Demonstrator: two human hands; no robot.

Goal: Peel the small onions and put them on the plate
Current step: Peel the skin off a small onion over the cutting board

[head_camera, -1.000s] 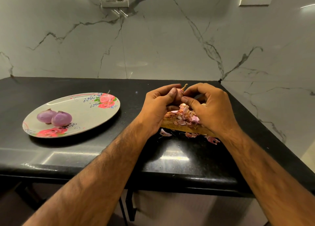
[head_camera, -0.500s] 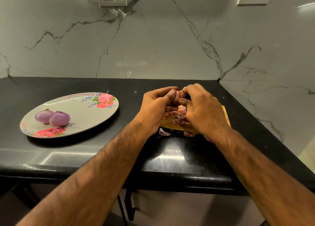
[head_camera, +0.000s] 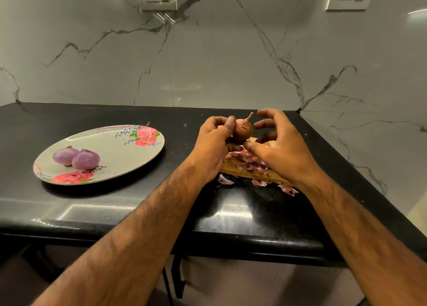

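The floral plate (head_camera: 129, 157) sits on the black counter (head_camera: 92, 201) and holds two peeled purple onions (head_camera: 76, 157) – they touch each other near its left rim. Well to the right, the left hand (head_camera: 212, 148) grips an unpeeled onion (head_camera: 242, 130), thumb and curled fingers round it, stalk up. The right hand (head_camera: 282, 153) hovers just beside it, fingers spread and loosely bent, holding nothing. Below them a wooden board (head_camera: 233, 167) carries a heap of peelings (head_camera: 251, 162) – a few more lie on the counter
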